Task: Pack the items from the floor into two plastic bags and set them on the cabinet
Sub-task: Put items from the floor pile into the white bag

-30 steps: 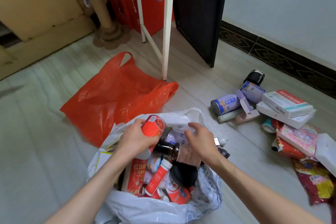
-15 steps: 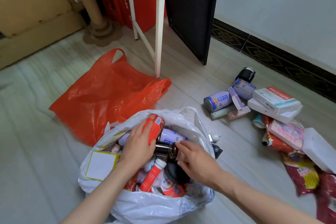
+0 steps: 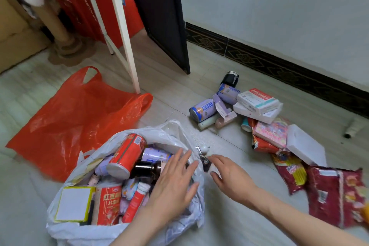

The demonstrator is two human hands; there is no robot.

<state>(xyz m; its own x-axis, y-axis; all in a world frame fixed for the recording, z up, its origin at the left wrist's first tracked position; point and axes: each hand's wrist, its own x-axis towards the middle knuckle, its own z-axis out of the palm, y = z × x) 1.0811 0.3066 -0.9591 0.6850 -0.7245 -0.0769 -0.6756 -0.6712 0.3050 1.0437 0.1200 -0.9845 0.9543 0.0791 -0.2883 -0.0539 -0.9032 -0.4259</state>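
Note:
A white plastic bag (image 3: 83, 231) stands open on the floor, stuffed with a red can (image 3: 127, 156), a purple can (image 3: 154, 155), a dark brown bottle (image 3: 146, 169), a red carton (image 3: 108, 205) and more. My left hand (image 3: 173, 183) hovers flat over the bag's right side, fingers straight, holding nothing. Just right of the bag, my right hand (image 3: 227, 175) pinches a small black item (image 3: 205, 165) lying on the floor. An empty orange-red bag (image 3: 79, 122) lies flat behind. Loose goods sit to the right: purple cans (image 3: 202, 111), white boxes (image 3: 257, 102), red snack packets (image 3: 335, 193).
A white rack leg (image 3: 127, 46) stands on the floor behind the orange-red bag. A black panel (image 3: 169, 26) rises beside it. A cardboard post (image 3: 58, 26) is at the back left. A dark baseboard (image 3: 279, 72) runs along the right wall.
My left hand let go of the red can, which now lies on top in the white bag. My right hand left the bag and moved right onto the small black item.

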